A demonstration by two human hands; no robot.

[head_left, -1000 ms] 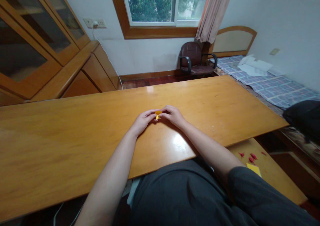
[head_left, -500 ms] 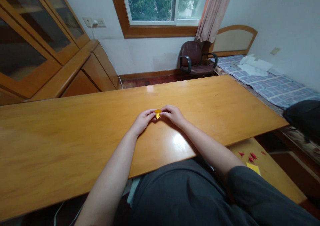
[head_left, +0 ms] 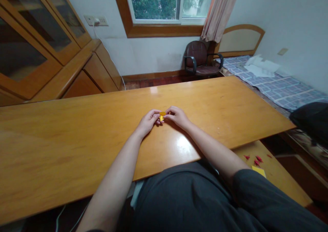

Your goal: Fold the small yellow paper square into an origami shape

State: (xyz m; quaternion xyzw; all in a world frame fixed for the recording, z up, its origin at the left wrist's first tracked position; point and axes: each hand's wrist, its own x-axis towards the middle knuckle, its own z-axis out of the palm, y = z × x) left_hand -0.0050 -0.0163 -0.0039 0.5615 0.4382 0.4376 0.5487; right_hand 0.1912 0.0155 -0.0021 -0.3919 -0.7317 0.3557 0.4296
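Glossy wooden table (head_left: 77,139), small folded yellow paper (head_left: 161,117), pointed lower end.

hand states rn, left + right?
Left hand: closed, holding the small yellow piece.
Right hand: closed, fingertips pinching the same piece's right side.

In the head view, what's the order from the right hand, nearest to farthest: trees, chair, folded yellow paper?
1. Folded yellow paper, between the left hand and right hand.
2. Chair, beyond the table.
3. Trees, outside the window, farthest.
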